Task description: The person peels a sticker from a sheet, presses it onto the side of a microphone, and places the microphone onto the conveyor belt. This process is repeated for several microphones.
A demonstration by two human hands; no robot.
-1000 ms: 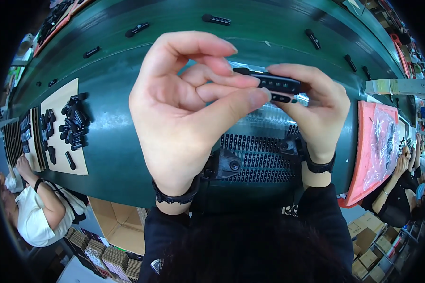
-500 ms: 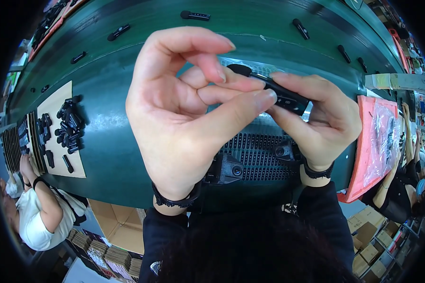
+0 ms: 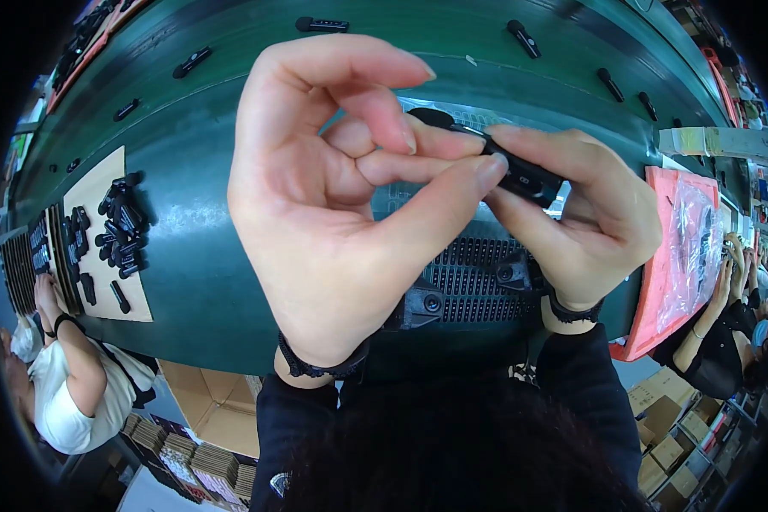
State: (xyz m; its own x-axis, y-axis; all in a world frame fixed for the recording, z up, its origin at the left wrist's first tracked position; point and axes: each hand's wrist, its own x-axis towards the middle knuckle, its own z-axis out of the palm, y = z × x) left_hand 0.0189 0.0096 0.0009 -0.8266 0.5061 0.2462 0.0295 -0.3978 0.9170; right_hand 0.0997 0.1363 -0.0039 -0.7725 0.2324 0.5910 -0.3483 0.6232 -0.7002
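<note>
A small black clip-on microphone (image 3: 531, 180) with a rounded foam tip is held between my two hands above the green bench. My right hand (image 3: 597, 218) grips its body between thumb and fingers. At its middle, the thumb and fingertips of my left hand (image 3: 316, 196) pinch it, the index finger curled free above. The left fingers hide part of the microphone. Below my hands lies a rack of small black pieces in rows (image 3: 478, 264), with a dark clamp-like block (image 3: 421, 305) at its left and another (image 3: 510, 273) at its right.
Several microphones, such as one black microphone (image 3: 322, 25), lie spaced along the green belt (image 3: 418, 43) at the back. On the left, a cardboard sheet (image 3: 136, 294) bears a pile of microphones. A pink foam-edged tray (image 3: 648, 264) stands right. Co-workers sit at both sides.
The microphones on the far belt have shifted left. My left fingertips and the held microphone have moved slightly; both hands keep their grip.
</note>
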